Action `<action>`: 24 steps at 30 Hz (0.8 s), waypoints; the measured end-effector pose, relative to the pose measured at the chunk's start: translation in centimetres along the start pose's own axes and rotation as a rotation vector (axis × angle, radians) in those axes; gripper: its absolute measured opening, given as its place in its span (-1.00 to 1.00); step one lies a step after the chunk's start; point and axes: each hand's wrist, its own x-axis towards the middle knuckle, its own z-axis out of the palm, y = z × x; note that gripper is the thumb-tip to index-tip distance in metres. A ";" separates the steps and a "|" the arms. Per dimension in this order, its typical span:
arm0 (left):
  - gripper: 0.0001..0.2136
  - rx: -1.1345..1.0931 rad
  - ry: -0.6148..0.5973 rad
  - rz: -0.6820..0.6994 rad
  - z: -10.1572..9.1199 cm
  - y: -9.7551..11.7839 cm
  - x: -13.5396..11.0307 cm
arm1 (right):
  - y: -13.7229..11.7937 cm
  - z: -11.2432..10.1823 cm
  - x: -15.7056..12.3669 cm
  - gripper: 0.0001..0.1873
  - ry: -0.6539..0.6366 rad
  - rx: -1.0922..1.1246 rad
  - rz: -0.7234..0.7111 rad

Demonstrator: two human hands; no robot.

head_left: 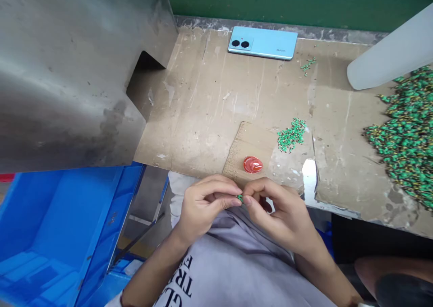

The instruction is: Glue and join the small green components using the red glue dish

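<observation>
My left hand (206, 203) and my right hand (277, 212) meet close to my chest, just below the table's front edge. Both pinch one tiny green part (240, 198) between their fingertips. The fingers of each hand are curled and closed round it. A small red dish (252, 164) lies on a cardboard sheet (257, 140) right above the hands. A small heap of green parts (291, 135) sits a little further back and to the right.
A big pile of green parts (406, 135) covers the table's right end beside a white cylinder (389, 54). A light blue phone (262, 42) lies face down at the back. A grey metal machine housing (67, 72) stands left, a blue plastic crate (50, 226) below it.
</observation>
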 end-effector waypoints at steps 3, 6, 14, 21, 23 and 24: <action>-0.87 0.020 -0.009 0.023 -0.1 -0.1 -0.1 | 0.0 -0.2 0.1 -0.88 -0.038 0.016 0.020; -0.87 0.036 -0.020 0.042 -0.1 -0.2 -0.1 | -0.1 -0.5 0.1 -0.89 -0.086 0.035 0.044; -0.86 0.027 -0.055 0.057 -0.3 -0.4 -0.1 | -0.2 -0.8 -0.1 -0.92 -0.137 0.033 0.070; -0.88 0.003 -0.063 0.019 -0.4 -0.3 -0.2 | -0.2 -0.9 -0.1 -0.93 -0.139 0.025 0.050; -0.88 -0.027 -0.052 -0.017 -0.4 -0.4 -0.2 | -0.2 -0.9 -0.2 -0.93 -0.140 0.013 0.041; -0.89 -0.054 -0.044 -0.038 -0.4 -0.4 -0.3 | -0.2 -0.9 -0.2 -0.94 -0.136 0.008 0.032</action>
